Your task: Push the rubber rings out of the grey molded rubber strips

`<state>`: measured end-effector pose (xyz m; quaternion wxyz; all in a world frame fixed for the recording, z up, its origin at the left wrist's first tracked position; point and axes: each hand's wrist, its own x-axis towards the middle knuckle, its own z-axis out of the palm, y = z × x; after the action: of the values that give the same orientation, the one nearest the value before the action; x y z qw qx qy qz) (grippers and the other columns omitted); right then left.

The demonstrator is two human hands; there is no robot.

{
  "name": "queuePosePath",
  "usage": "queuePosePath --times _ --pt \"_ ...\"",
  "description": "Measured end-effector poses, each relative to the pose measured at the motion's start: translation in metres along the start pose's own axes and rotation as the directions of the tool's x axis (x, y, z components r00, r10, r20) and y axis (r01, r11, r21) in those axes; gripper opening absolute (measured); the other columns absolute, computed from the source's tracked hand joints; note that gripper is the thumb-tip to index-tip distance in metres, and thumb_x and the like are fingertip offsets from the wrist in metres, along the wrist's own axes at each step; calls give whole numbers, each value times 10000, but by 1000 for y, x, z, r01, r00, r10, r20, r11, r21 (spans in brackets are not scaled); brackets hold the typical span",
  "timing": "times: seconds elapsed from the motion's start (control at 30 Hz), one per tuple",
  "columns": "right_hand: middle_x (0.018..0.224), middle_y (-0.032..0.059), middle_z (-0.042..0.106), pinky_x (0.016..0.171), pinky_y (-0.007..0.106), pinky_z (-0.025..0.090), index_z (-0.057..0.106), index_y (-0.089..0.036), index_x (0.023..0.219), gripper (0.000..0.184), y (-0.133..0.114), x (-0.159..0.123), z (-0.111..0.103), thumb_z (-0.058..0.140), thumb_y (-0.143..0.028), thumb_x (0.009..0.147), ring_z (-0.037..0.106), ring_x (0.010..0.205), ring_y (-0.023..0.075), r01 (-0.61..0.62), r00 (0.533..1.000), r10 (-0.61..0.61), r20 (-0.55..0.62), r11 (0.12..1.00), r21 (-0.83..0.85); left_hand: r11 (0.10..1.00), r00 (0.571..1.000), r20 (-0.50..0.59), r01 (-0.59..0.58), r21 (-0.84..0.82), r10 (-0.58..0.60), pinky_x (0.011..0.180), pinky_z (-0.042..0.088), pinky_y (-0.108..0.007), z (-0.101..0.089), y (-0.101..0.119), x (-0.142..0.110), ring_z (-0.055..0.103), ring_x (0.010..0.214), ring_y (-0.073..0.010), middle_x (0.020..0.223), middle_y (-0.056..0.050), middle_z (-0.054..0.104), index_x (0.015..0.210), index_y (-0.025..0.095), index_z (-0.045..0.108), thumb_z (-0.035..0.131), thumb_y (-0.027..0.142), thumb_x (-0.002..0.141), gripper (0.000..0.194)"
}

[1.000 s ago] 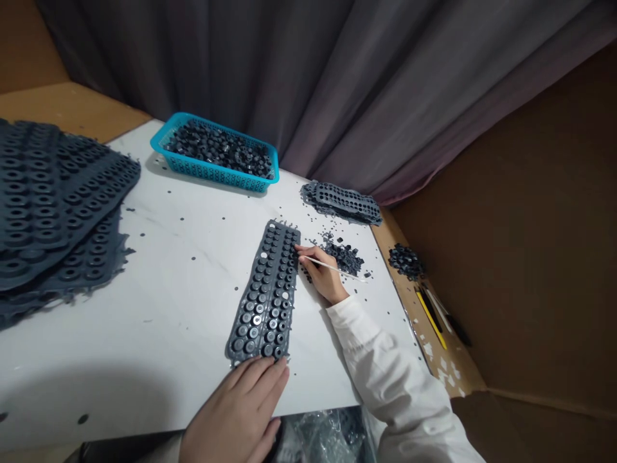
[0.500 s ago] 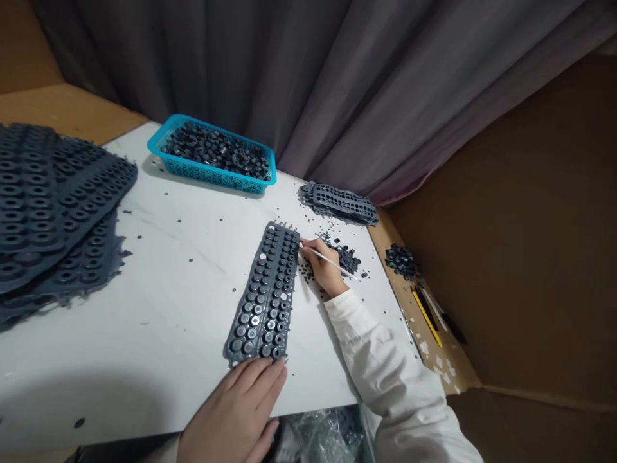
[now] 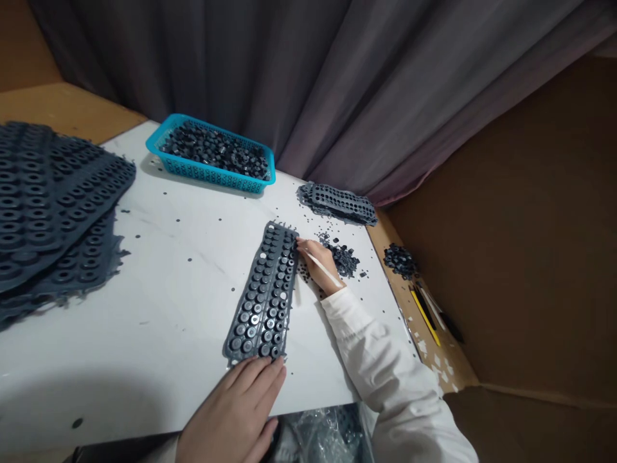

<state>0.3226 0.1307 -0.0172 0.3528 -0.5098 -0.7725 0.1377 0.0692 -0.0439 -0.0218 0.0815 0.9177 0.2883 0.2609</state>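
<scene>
A dark grey rubber sheet (image 3: 263, 289) with rows of round raised studs lies lengthwise on the white table. A few holes show white between the studs. My left hand (image 3: 236, 405) rests flat with fingers stretched out, its fingertips on the sheet's near end. At the far right corner of the sheet is my right hand (image 3: 321, 263), closed in a pen-like grip around a thin white stick (image 3: 324, 269). The working tip of the stick is hidden by the fingers. Close beside that hand is a pile of small dark rubber bits (image 3: 344, 260).
A blue basket (image 3: 212, 170) full of small dark parts stands at the back. Several studded sheets (image 3: 62, 212) are stacked at left. Punched sheets (image 3: 337, 202) lie at back right. Another dark pile (image 3: 400, 260) and a yellow tool (image 3: 425, 316) lie by the right cardboard wall.
My right hand has shifted slightly left, nearer the sheet's corner, and the white stick has tilted more steeply. My left hand and the sheet stay put.
</scene>
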Motion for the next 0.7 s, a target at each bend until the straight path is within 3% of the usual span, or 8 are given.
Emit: queuePosePath --times 0.2,0.43,0.7 --pt "998 78 717 785 356 539 574 -221 860 240 9 12 -6 457 -422 921 687 930 234 -130 980 123 -157 991 -32 1000 1000 3 2 0 -2 866 454 -321 0 -1 1 570 1037 -208 1227 -29 628 1234 141 538 546 124 729 506" --pt "957 65 710 871 346 505 571 -216 855 225 11 1 1 539 -436 888 638 1092 227 -142 987 155 -39 963 230 1000 1000 -12 -17 16 18 856 448 -319 0 -2 3 577 1014 -206 1207 -27 642 1212 131 558 547 121 709 503" --pt "985 82 721 790 339 523 560 -219 828 237 14 11 -3 468 -419 916 680 978 234 -81 997 81 -18 997 8 1000 1000 21 10 7 -10 862 467 -330 -1 1 2 586 1027 -208 1229 -29 634 1237 134 540 530 108 716 522"
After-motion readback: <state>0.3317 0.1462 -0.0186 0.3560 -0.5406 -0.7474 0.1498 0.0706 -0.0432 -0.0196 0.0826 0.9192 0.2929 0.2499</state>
